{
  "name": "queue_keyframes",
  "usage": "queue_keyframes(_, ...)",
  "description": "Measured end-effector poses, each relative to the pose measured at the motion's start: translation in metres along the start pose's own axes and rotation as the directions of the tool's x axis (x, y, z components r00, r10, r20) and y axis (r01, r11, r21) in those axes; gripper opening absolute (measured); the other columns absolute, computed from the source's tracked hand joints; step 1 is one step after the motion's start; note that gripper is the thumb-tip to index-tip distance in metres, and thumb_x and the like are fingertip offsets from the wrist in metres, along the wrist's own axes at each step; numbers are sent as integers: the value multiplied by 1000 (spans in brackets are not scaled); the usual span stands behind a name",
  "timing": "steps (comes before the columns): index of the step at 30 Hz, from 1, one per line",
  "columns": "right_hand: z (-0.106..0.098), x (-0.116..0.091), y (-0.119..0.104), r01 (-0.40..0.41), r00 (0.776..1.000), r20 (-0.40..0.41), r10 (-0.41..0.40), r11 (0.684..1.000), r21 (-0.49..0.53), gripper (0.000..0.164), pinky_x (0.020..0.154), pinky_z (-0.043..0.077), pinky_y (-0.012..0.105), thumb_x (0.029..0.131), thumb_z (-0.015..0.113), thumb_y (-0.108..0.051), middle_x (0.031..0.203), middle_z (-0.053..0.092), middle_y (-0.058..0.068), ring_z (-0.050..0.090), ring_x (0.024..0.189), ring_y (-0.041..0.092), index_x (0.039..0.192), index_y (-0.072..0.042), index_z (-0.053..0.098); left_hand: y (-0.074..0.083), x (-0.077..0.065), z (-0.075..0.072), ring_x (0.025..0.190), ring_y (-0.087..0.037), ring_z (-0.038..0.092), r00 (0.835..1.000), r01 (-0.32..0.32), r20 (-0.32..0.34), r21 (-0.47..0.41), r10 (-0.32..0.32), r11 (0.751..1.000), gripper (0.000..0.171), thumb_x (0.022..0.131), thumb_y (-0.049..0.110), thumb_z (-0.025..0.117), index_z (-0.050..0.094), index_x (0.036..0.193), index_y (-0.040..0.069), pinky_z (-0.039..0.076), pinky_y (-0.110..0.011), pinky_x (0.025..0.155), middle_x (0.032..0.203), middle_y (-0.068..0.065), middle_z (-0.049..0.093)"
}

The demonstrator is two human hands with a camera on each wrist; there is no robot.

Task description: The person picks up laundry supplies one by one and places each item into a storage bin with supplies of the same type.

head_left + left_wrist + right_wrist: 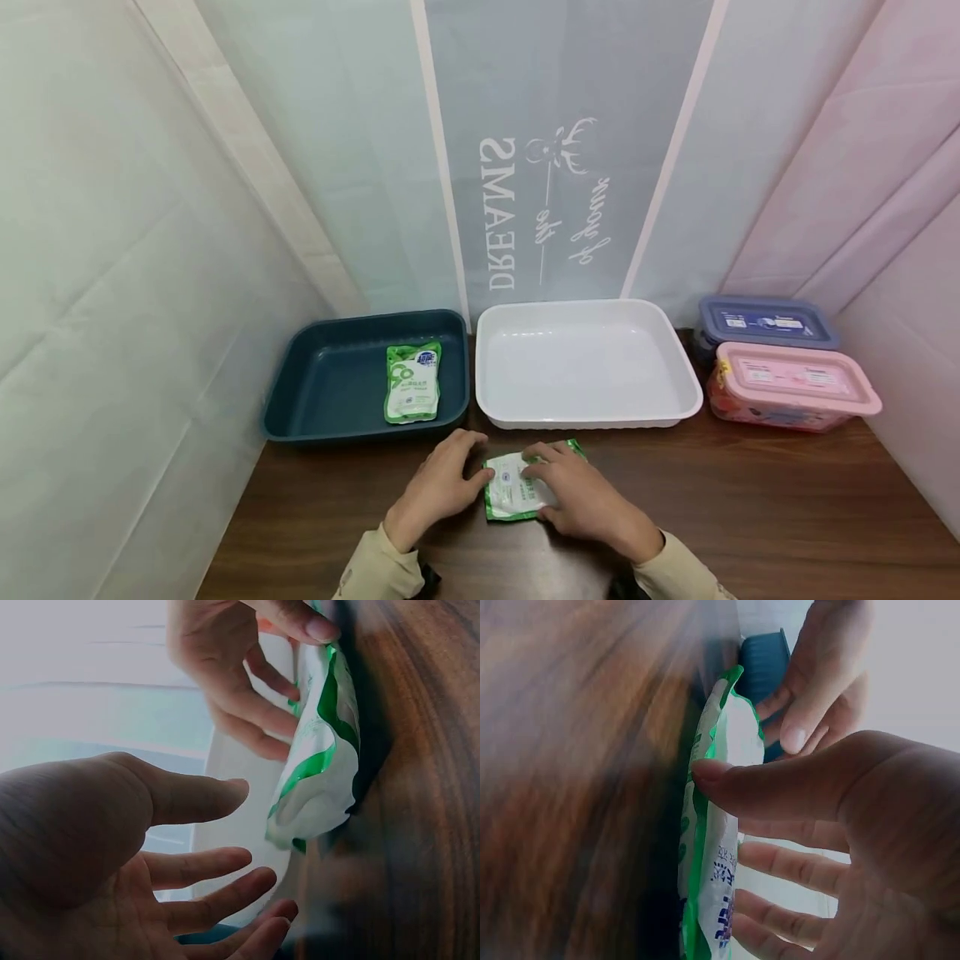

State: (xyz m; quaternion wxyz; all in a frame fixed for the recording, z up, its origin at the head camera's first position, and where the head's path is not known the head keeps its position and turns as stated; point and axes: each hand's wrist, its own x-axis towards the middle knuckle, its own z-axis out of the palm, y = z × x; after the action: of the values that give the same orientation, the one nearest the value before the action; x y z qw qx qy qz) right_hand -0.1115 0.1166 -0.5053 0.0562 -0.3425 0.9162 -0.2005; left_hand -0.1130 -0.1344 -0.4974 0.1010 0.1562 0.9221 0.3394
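A flat white pouch with green edges point(513, 492) is at the front middle of the wooden table. My right hand point(581, 496) holds it, the thumb at its near edge and the fingers over its upper face. In the right wrist view the thumb rests on the green edge of the pouch point(721, 825), with blue print below. My left hand point(444, 482) is beside the pouch's left end, thumb and fingers spread. The left wrist view shows a gap between the left hand's fingertips point(238, 793) and the pouch point(319, 776).
Behind the left hand stands a dark teal tray point(330, 392) with a similar green and white pouch point(412, 383) in it. A white tray point(585, 367) is to its right. At the far right are two lidded boxes, one blue point(768, 322), one pink point(798, 379). Fabric walls surround the table.
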Motion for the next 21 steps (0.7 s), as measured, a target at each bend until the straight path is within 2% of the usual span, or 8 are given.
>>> queue_keyframes(3,3,1,-2,47,999,-7,-47,998,29,43,102,55,53,80,91,-11,141,64,7,57,126,31,121,-10,78,-1,2,1,122,-28,65,999,-10,34,3,10,1000,44,101,24,76,64,139,6,57,-51,99,133,-9,66)
queue_keyframes(7,8,1,1,116,993,-8,-116,992,58,43,103,54,49,82,91,-11,142,63,7,55,128,30,123,-11,78,0,3,4,118,-26,68,996,-8,88,-20,10,1000,39,100,21,76,66,135,7,58,-48,96,126,-9,70)
queue_keyframes(10,10,1,1,125,992,26,-127,990,60,43,106,53,49,84,89,-10,144,63,4,55,131,29,125,-13,77,0,2,6,114,-24,68,994,2,110,-22,0,1000,35,99,19,77,68,131,7,59,-44,93,122,-8,71)
queue_keyframes(11,7,2,-4,105,993,48,-108,993,62,43,107,52,52,84,89,-10,144,63,4,55,133,30,125,-13,77,-1,2,7,113,-24,68,994,3,113,-19,-1,1000,34,99,19,77,69,130,7,59,-43,93,121,-7,71)
queue_keyframes(14,5,2,-5,97,991,87,-102,993,65,45,110,51,51,86,88,-8,147,62,1,54,136,29,128,-15,76,-3,1,8,111,-25,67,993,1,120,-16,1,1000,32,99,18,77,70,127,5,58,-44,92,120,-8,70)
queue_keyframes(15,4,2,-6,92,990,99,-99,993,74,45,111,51,50,86,87,-7,148,61,1,54,137,28,129,-15,76,-10,2,12,109,-24,67,994,-25,109,-2,25,1000,30,100,21,76,70,126,6,58,-42,89,117,-7,69)
queue_keyframes(17,1,2,-6,86,990,103,-96,992,94,46,111,51,49,86,87,-6,148,60,2,54,138,28,130,-14,75,-14,2,14,108,-24,64,993,-23,116,-7,23,1000,31,101,24,76,69,126,6,57,-44,89,114,-5,67)
queue_keyframes(21,-4,0,-1,37,996,74,-46,992,119,51,110,52,54,84,90,-8,148,58,9,55,137,32,132,-11,72,-39,9,29,103,-20,59,991,-58,119,18,55,998,34,103,35,72,69,125,9,54,-40,83,110,-1,63)
